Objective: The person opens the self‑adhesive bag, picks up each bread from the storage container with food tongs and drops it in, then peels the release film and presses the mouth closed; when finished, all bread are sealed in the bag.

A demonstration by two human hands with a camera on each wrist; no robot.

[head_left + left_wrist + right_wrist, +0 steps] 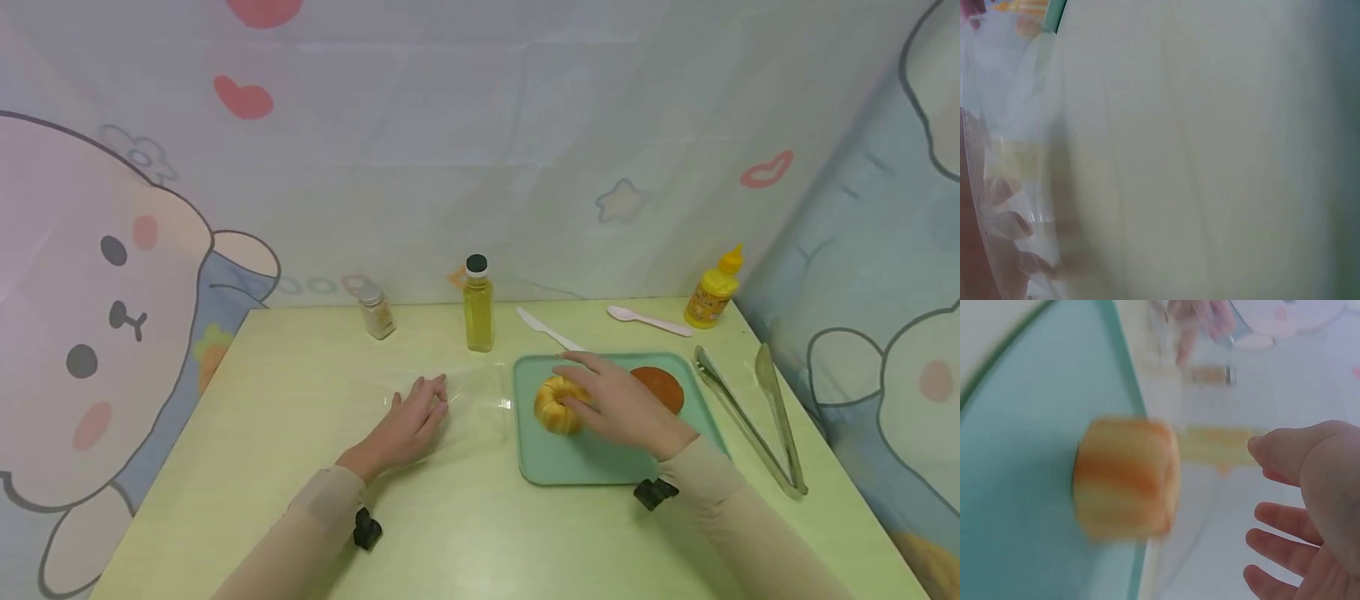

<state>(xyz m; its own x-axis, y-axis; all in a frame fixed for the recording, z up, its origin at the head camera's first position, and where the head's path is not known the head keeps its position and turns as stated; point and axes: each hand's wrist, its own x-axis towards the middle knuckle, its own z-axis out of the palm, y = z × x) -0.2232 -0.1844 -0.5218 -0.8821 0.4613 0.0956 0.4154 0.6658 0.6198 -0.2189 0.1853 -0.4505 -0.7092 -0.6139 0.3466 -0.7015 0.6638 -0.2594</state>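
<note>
Over the teal plastic tray, the spread right hand hovers by the golden ring-shaped bun, which could roll if nudged; the flat left hand presses clear film.

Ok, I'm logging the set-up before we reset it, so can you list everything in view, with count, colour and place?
table: one, pale yellow-green, under everything
tray: one, teal, right of centre
bread roll: one, golden, on the tray's left part
brown round item: one, on the tray's far right
clear plastic container: one, transparent, left of the tray
oil bottle: one, yellow, black cap, behind
spice jar: one, silver lid, far left
knife: one, white, behind the tray
spoon: one, white, far right
squeeze bottle: one, yellow, far right corner
tongs: one pair, metal, right of the tray
left hand: resting on the container
right hand: open, over the roll
</note>
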